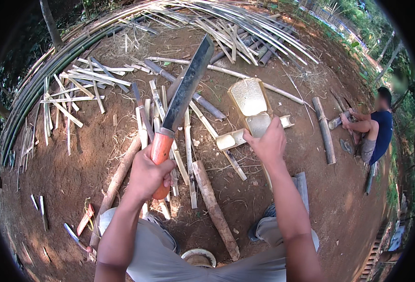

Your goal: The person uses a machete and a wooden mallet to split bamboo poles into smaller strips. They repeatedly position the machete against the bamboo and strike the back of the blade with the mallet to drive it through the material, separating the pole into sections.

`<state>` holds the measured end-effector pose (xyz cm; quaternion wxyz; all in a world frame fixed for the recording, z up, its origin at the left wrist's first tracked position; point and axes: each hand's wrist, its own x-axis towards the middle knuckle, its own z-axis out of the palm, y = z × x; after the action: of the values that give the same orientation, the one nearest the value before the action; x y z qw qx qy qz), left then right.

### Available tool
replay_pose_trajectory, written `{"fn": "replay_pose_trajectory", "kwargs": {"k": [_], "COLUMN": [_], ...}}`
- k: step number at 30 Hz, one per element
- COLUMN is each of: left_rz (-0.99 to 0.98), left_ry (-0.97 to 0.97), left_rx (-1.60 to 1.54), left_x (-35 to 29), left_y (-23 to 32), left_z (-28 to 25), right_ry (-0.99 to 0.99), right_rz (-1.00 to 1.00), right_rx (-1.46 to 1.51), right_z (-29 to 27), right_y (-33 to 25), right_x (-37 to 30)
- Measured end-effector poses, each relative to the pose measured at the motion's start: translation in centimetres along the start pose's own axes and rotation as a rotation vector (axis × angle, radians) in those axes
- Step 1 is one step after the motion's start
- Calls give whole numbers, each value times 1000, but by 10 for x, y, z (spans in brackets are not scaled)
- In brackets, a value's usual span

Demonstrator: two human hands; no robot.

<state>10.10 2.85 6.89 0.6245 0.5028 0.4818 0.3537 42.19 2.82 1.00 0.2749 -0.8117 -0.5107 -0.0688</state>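
Knife (181, 101) left of bamboo (249, 98)

From here I see the left hand (152, 174) clenched round the knife, which slants up rightward; the right hand (269, 143) grasps the bamboo (long axis running away), over the ground's (85, 174) middle. Sticks (234, 41) line the far edge.

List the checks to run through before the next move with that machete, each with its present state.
1. Left grip closed round the orange handle of the machete: ok.
2. Right grip holding the split bamboo section: ok.
3. Machete blade apart from the right grip: ok, it points up and away from the body.
4. Ground between the feet clear: not ok, a log lies there.
5. Other person apart from the blade: ok, sitting off to the right.
6. Edge sharp: cannot tell.
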Motion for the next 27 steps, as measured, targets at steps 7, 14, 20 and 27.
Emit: {"fn": "replay_pose_trajectory", "kwargs": {"k": [7,14,20,27], "left_rz": [205,298,268,230], "left_ry": [9,16,-17,4], "left_rx": [53,160,272,353], "left_x": [-37,-53,-52,-52], "left_y": [18,30,34,37], "left_z": [33,40,44,42], "right_ry": [256,511,525,527], "right_rz": [25,-110,-217,-232], "right_rx": [155,466,640,660], "right_z": [8,0,18,20], "right_y": [-68,-98,-95,-88], "right_x": [-28,-34,-45,-47]}}
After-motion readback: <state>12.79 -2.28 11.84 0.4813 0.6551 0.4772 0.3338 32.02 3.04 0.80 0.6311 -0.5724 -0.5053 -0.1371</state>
